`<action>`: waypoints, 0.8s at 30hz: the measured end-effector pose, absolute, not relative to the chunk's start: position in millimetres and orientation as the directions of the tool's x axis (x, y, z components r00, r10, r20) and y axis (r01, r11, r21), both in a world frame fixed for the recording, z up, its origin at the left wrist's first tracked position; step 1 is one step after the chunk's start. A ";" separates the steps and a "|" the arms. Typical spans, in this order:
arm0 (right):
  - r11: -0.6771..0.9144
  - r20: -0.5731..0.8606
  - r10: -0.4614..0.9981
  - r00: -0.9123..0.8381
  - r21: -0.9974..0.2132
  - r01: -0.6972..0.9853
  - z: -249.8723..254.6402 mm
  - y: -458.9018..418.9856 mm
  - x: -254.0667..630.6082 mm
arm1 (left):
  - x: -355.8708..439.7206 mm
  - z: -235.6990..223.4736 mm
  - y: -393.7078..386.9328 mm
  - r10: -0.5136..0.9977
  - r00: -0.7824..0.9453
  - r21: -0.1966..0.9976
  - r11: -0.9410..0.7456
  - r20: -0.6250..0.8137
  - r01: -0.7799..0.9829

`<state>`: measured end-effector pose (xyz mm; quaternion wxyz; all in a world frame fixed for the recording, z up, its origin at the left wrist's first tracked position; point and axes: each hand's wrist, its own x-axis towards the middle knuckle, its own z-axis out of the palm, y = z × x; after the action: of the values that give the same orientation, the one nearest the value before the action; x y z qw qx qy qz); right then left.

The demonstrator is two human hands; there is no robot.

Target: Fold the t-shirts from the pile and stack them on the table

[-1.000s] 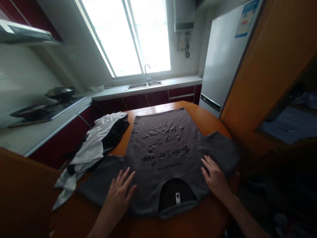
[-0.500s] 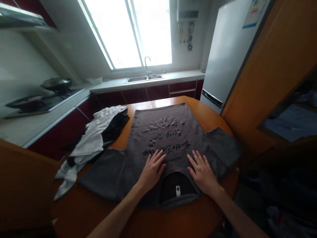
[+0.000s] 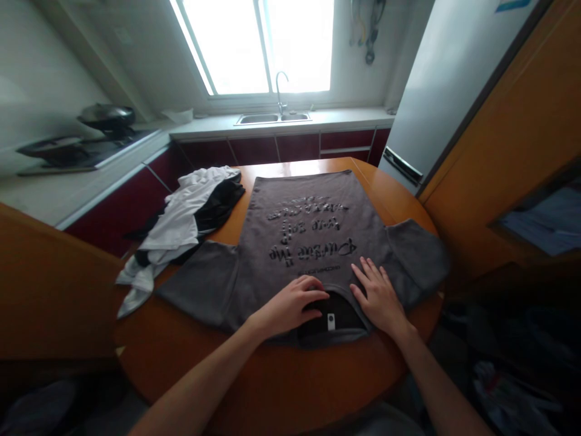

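Observation:
A grey T-shirt [image 3: 308,206] with dark lettering lies spread on the round wooden table [image 3: 272,387], its neckline toward me and its sleeves out to both sides. Over the left edge of the neck opening is my left hand [image 3: 295,306], fingers bent and a little apart, with nothing visible in them. My right hand [image 3: 379,297] rests flat on the shirt just right of the collar, fingers stretched out. A white label [image 3: 331,321] shows inside the neck, between the hands.
Heaped white and black clothes [image 3: 175,221] lie on the table's left side and hang over its edge. Beyond stand a counter with a sink [image 3: 272,118] and a stove with pans [image 3: 106,118]. A fridge [image 3: 422,91] and a wooden panel border the right.
My left hand has lifted its flat fingers off the shirt's chest and shifted to the neckline, fingers now bent. My right hand stays flat by the collar. The camera view has tilted down.

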<state>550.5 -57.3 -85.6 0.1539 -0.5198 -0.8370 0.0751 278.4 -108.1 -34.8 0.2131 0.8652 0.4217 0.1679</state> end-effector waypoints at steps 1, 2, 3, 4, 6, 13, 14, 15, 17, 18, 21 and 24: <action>0.447 0.175 0.894 -0.412 -0.286 0.848 -84.7 -57.5 550.3 | 280.8 -33.4 -108.9 0.784 0.614 0.516 -0.566 0.095 0.643; 0.445 0.172 0.895 -0.412 -0.287 0.848 -83.7 -57.8 550.1 | 283.0 -32.2 -109.6 0.766 0.638 0.515 -0.580 0.082 0.631; 0.444 0.169 0.896 -0.411 -0.287 0.849 -82.8 -58.0 549.9 | 284.9 -31.2 -110.3 0.747 0.660 0.508 -0.598 0.074 0.620; 0.443 0.167 0.896 -0.411 -0.289 0.849 -82.1 -58.2 549.7 | 286.7 -30.4 -111.1 0.730 0.679 0.498 -0.617 0.075 0.609; 0.442 0.168 0.897 -0.409 -0.293 0.848 -81.4 -58.3 549.6 | 289.3 -29.5 -112.8 0.700 0.709 0.472 -0.655 0.086 0.590; 0.457 0.198 0.889 -0.414 -0.298 0.838 -86.8 -56.9 551.5 | 288.6 -29.7 -113.0 0.689 0.715 0.421 -0.688 0.120 0.591; 0.460 0.202 0.887 -0.416 -0.301 0.835 -87.7 -56.6 551.8 | 287.9 -30.1 -112.4 0.688 0.714 0.430 -0.688 0.129 0.585; 0.462 0.205 0.886 -0.417 -0.304 0.833 -88.5 -56.4 552.0 | 287.3 -30.6 -111.9 0.688 0.713 0.439 -0.687 0.137 0.579; 0.464 0.209 0.885 -0.416 -0.309 0.831 -89.4 -55.8 552.3 | 287.0 -31.7 -111.3 0.699 0.700 0.455 -0.676 0.147 0.579; 0.464 0.211 0.885 -0.416 -0.313 0.829 -89.5 -55.5 552.5 | 287.0 -32.0 -111.0 0.709 0.689 0.460 -0.667 0.150 0.586; 0.461 0.234 0.886 -0.400 -0.357 0.813 -87.5 -56.0 553.4 | 285.4 -29.6 -109.4 0.734 0.662 0.465 -0.644 0.153 0.607; 0.465 0.314 0.880 -0.355 -0.423 0.778 -81.2 -62.0 553.7 | 276.5 -20.0 -106.7 0.759 0.632 0.459 -0.623 0.157 0.634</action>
<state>553.7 -62.0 -81.2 0.2548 -0.5074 -0.8169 0.1008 276.5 -106.7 -20.0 0.1833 0.8844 0.3939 0.1706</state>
